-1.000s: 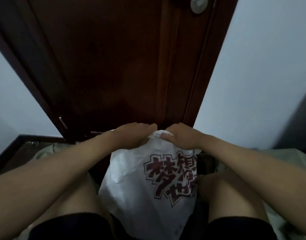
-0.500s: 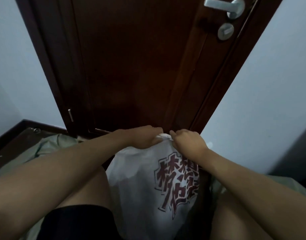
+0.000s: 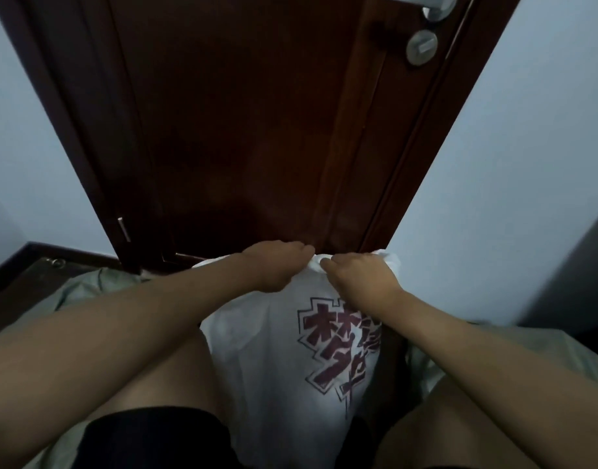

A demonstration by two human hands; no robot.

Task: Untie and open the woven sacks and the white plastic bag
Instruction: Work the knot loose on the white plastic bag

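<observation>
A white plastic bag (image 3: 273, 360) with dark red printed characters stands between my knees, in front of a dark wooden door. Its top is gathered into a knot (image 3: 317, 262). My left hand (image 3: 277, 267) grips the left side of the knot with curled fingers. My right hand (image 3: 358, 277) pinches the knot from the right, and a white flap of the bag sticks out behind it. The two hands almost touch over the knot. Whatever the bag holds is hidden.
The dark brown door (image 3: 257, 130) rises straight ahead, its metal lock (image 3: 422, 47) at upper right. Pale walls flank it. Greenish woven sack material (image 3: 87, 286) lies on the floor at left and more of it (image 3: 527, 346) at right. My bare knees frame the bag.
The view tilted up, then slightly down, and shifted. Both hands stayed on the bag's knot, drawing closer together over it; the right hand's grip moved onto the knot itself.
</observation>
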